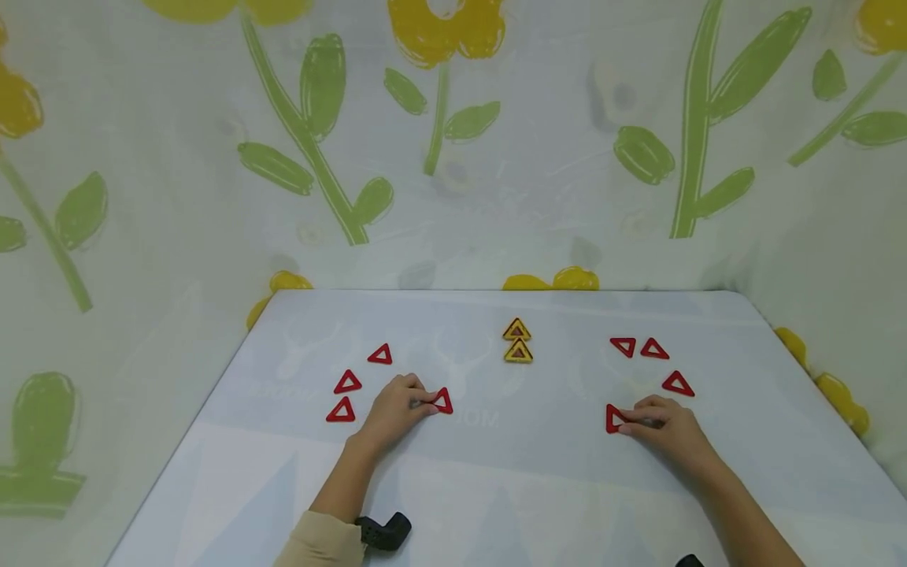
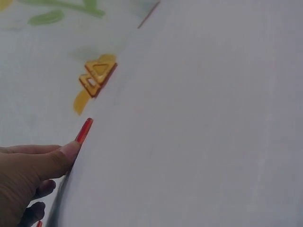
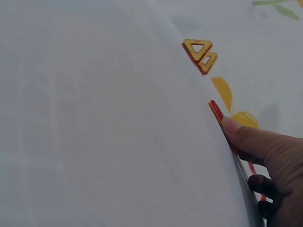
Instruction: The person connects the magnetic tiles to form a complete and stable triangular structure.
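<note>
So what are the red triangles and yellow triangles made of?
The red triangles look like hard, glossy plastic: a held one's edge shines. The yellow triangles could be plastic or painted wood, yellow-faced with darker, reddish edges; blur hides their finish.

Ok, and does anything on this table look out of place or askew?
Slightly: on the right side of the table, one loose red triangle points roughly toward the person, while its neighbour just to the right and the yellow pair point away. I see no spill or damage.
</note>
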Tool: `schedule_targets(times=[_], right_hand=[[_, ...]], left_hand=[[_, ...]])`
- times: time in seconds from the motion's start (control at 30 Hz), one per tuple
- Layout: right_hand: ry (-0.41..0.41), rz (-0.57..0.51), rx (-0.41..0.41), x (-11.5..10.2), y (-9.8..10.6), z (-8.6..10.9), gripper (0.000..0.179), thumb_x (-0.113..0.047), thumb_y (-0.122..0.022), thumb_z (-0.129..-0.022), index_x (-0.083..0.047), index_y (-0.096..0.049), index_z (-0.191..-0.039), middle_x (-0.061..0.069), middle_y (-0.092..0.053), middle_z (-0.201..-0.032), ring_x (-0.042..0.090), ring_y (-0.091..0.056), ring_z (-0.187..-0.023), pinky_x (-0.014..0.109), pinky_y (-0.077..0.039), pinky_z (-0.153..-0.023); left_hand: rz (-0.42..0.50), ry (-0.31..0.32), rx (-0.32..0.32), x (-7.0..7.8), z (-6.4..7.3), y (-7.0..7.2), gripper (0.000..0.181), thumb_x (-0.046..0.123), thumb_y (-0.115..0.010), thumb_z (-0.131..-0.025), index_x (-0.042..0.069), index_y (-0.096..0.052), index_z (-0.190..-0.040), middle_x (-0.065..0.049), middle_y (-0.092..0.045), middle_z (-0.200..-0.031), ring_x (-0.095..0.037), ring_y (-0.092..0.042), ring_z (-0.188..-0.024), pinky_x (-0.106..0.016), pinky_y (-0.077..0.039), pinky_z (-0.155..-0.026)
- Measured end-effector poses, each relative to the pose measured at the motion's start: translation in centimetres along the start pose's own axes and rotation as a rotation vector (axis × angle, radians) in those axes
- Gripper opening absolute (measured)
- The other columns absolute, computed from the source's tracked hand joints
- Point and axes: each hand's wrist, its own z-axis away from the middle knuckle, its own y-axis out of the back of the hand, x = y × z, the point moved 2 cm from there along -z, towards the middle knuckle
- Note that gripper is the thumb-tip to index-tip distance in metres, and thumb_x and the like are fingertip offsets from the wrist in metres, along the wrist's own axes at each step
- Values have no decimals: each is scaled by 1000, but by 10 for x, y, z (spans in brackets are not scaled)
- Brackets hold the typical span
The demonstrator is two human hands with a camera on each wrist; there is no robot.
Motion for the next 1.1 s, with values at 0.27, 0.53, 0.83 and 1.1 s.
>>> schedule_targets(times=[0.27,0.53,0.83,1.1], right_hand=[[1,-22,-47,-12,-9,-6,33,-33,-76,-78,-12,-75,-104,-3,-59,-95,4,-45,-88,19,-45,-68],[52,-36,-37,-21,-17,-8,28,-27,-78,-77,-11,-76,-100,-4,-60,-92,4,-47,-86,20,-46,-69],[80,-89,-48,-30,-27,-10,25,-24,-78,-76,-10,-77,-97,-5,-60,-89,3,-48,-83,20,-45,-66],[67,-78,-84,-41,-38,-17,25,-24,-78,-76,-11,-77,-97,-5,-59,-90,10,-48,-85,21,-44,-66]], left_hand=[[25,-96,44,6,0,-10,24,19,-77,-77,10,-76,-100,6,-58,-84,-12,-49,-80,-28,-41,-71],[58,-144,73,10,0,-19,25,19,-78,-76,10,-76,-100,5,-57,-85,-12,-47,-83,-27,-42,-71],[129,-249,118,12,-1,-31,23,19,-78,-76,10,-76,-98,3,-59,-86,-14,-48,-83,-28,-40,-73],[137,-211,59,19,-4,-37,20,21,-77,-77,13,-77,-95,4,-60,-86,-14,-49,-85,-31,-38,-76]])
